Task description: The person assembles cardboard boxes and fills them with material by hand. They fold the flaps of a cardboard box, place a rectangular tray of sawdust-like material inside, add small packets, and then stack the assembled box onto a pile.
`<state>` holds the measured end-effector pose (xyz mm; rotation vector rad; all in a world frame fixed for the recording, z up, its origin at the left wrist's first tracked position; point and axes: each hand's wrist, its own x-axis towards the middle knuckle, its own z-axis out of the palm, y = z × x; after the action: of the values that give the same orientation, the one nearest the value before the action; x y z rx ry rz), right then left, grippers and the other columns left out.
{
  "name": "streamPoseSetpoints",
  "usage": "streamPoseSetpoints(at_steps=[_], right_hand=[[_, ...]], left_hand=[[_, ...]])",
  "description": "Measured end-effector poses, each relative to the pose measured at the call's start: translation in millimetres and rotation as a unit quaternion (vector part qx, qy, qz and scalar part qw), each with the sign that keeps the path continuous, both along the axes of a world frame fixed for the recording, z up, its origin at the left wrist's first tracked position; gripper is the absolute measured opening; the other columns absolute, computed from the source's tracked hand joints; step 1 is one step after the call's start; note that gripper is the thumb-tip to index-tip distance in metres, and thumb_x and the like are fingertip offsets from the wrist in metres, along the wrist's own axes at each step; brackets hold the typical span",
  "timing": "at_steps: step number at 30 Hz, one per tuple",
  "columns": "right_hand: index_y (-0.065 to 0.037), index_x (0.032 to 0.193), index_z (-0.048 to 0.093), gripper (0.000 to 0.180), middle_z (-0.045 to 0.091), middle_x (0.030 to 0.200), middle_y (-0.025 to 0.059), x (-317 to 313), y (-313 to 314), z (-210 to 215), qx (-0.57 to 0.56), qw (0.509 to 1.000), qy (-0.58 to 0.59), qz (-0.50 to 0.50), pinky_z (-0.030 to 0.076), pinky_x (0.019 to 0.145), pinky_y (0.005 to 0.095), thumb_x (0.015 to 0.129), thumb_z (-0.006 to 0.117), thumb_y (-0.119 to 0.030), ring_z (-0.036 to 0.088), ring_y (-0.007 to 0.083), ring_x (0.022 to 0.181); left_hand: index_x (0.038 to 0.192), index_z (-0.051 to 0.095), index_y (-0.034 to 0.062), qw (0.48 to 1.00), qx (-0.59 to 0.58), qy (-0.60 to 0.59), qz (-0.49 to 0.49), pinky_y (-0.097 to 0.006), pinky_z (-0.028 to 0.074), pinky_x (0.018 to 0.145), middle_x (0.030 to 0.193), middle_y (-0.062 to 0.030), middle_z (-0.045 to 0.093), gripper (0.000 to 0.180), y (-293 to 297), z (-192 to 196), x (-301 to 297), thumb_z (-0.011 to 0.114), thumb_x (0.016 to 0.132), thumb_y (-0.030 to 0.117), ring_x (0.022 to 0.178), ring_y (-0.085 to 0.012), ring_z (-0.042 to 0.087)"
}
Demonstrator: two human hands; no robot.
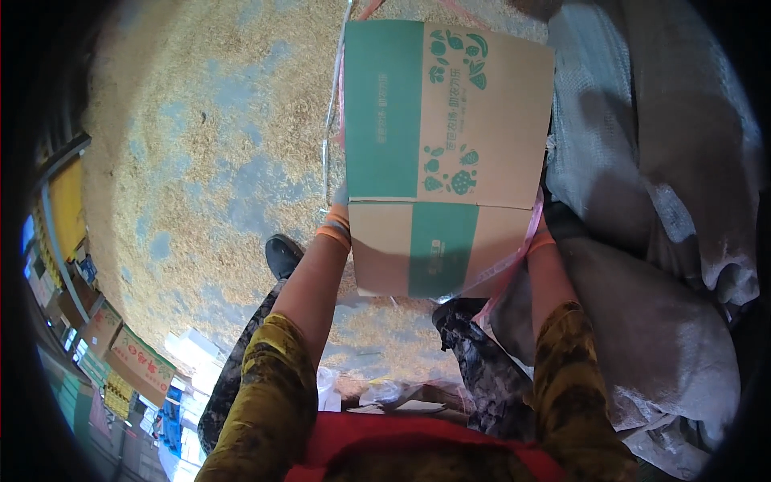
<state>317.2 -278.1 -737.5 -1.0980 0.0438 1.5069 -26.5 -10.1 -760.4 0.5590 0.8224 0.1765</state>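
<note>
A brown cardboard box (490, 104) with green panels and printed green fruit pictures fills the middle of the view, its flaps closed. My left hand (340, 215), in a glove with an orange cuff, presses against its left side. At the opposite side is my right hand (543, 234), also gloved with an orange cuff. Both hands hold the box between them; most of their fingers are hidden behind its edges. Thin pink plastic (514, 259) runs along the box's right and lower edges, close to my right hand. A white cord (326, 149) hangs down along the left side.
Large stuffed woven sacks (642, 321) crowd the right side, close to my right arm. The floor (185, 185) is strewn with pale husks or shavings. More cartons (140, 365) stand at the lower left. My dark shoe (283, 255) is left of the box.
</note>
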Motion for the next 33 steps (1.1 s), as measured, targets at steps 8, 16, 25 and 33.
streamPoseSetpoints(at_steps=[8,16,25,33], right_hand=[[-0.009,0.151,0.028,0.050,0.034,0.153,0.0087,-90,-42,74,-0.029,0.982,0.168,-0.083,0.027,0.116,0.0343,0.106,0.029,-0.031,0.035,0.0223,0.138],[-0.006,0.150,0.028,0.048,0.036,0.151,0.0072,-188,73,280,0.030,0.998,0.057,-0.025,0.029,0.115,0.0321,0.105,0.034,-0.022,0.038,0.0202,0.136],[0.000,0.151,0.022,0.060,0.031,0.153,0.0132,-307,233,520,0.035,0.942,-0.225,0.248,0.027,0.113,0.0322,0.103,0.045,-0.029,0.031,0.0219,0.139],[-0.002,0.145,0.036,0.043,0.042,0.146,0.0103,-407,374,613,0.286,0.757,-0.366,0.460,0.034,0.112,0.0300,0.104,0.031,-0.014,0.042,0.0188,0.133]], left_hand=[[0.139,0.046,0.0046,0.925,-0.334,-0.155,0.093,-0.036,0.049,0.098,0.131,-0.0110,0.058,0.045,-10,112,-39,0.039,0.103,0.032,0.118,-0.0236,0.057],[0.139,0.046,0.0053,0.944,-0.265,-0.074,0.184,-0.036,0.049,0.097,0.131,-0.0106,0.058,0.046,-28,300,-165,0.039,0.103,0.033,0.118,-0.0235,0.056],[0.138,0.047,0.0059,0.927,-0.113,-0.028,0.356,-0.036,0.049,0.097,0.131,-0.0100,0.058,0.046,-11,551,-300,0.039,0.103,0.035,0.118,-0.0234,0.056],[0.137,0.048,0.0064,0.819,-0.010,-0.097,0.565,-0.036,0.049,0.096,0.130,-0.0095,0.058,0.047,15,728,-418,0.039,0.103,0.037,0.117,-0.0234,0.056]])
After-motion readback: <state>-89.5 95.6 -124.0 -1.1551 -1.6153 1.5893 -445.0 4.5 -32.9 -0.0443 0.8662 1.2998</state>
